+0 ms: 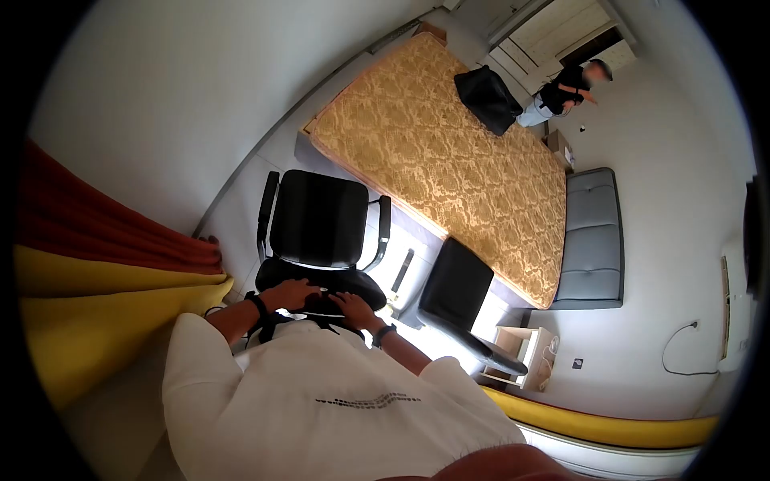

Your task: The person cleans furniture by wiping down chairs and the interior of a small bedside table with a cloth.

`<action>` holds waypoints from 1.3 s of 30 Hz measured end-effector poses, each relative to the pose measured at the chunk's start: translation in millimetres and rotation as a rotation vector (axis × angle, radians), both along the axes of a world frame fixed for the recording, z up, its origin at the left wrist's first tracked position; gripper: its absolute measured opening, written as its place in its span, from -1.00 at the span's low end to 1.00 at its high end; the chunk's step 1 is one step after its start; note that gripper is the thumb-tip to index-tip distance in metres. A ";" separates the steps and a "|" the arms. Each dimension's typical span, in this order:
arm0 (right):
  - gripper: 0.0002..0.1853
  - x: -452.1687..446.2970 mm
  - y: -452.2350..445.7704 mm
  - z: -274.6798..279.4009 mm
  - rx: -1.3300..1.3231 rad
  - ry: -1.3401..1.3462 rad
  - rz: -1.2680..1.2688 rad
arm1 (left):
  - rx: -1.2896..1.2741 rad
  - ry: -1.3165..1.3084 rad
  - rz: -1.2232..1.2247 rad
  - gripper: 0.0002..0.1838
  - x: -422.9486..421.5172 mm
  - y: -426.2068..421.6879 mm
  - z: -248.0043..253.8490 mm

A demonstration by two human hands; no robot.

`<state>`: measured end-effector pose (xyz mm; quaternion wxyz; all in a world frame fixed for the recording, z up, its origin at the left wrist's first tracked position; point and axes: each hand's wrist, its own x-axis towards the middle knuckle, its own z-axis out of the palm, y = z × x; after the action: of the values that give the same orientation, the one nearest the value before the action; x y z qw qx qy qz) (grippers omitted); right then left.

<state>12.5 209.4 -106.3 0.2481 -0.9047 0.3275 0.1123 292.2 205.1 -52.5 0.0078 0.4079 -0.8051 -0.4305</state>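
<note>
My left hand [291, 295] is in front of my waist, its fingers bent round something dark that I cannot make out. A small pale spot shows at its fingertips. Close by on the right, my right hand [355, 310] has its fingers stretched towards the left hand, over the same dark area. Both wrists wear dark bands. Beneath and beyond the hands is a black office chair [318, 218] with armrests, its seat partly hidden by them. Black straps [281, 327] show at my waist against the white shirt [337, 401].
A second black chair [455, 280] stands to the right, beside a bed with a gold patterned mattress [433, 152]. A black bag [488, 98] lies on it. Another person [561, 92] stands beyond. A grey headboard [593, 238], wooden nightstand [521, 353] and red-yellow curtain [104, 280] surround the space.
</note>
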 end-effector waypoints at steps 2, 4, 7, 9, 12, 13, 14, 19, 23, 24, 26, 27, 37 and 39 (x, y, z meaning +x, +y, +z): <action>-0.11 0.6 -0.8 2.8 -0.001 -0.026 -0.010 | -0.057 -0.085 0.086 -0.54 14.0 1.7 -10.6; -0.12 3.0 1.8 4.6 0.003 -0.060 -0.025 | -0.087 -0.152 0.215 -0.60 32.3 -3.0 -37.2; -0.13 3.8 1.4 3.5 0.026 -0.076 -0.061 | -0.018 -0.181 0.338 -0.60 60.6 -14.7 -69.8; -0.14 1.4 3.5 3.4 0.018 -0.084 -0.097 | 0.043 -0.098 0.357 -0.61 64.4 -23.8 -75.5; -0.16 1.4 5.8 2.5 0.016 -0.073 -0.153 | 0.130 -0.139 0.288 -0.60 49.2 -26.2 -77.6; -0.16 3.4 6.4 3.5 0.021 -0.080 -0.154 | 0.197 -0.101 0.210 -0.51 40.5 -25.6 -64.6; -0.17 4.2 6.2 5.7 0.010 -0.079 -0.164 | 0.263 -0.064 0.133 -0.42 33.7 -24.2 -50.8; -0.19 4.6 6.6 8.1 0.003 -0.093 -0.188 | 0.282 -0.153 -0.096 -0.08 39.6 -7.1 6.5; -0.19 3.3 5.9 5.1 -0.035 -0.175 -0.159 | 0.416 0.217 -0.109 0.02 79.2 -7.3 -35.6; -0.20 3.9 5.0 4.2 -0.022 -0.132 -0.169 | 0.425 0.217 -0.108 0.02 81.2 -6.4 -35.1; -0.21 4.6 7.7 5.6 0.005 -0.101 -0.189 | 0.366 0.087 -0.103 -0.04 84.0 -10.4 -30.0; -0.21 5.1 9.0 7.1 0.017 -0.095 -0.183 | 0.345 0.059 -0.151 -0.09 84.0 -17.4 -30.6; -0.23 4.6 6.1 6.8 -0.007 -0.147 -0.182 | 0.235 0.125 0.093 -0.31 -10.7 -34.3 -73.0; -0.23 6.8 5.0 10.7 0.015 -0.119 -0.191 | 0.230 0.074 0.059 -0.33 -12.4 -38.8 -81.7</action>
<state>19.2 214.4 -95.5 0.2833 -0.8727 0.3960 0.0369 279.8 166.3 -134.2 0.0033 0.4135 -0.7372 -0.5344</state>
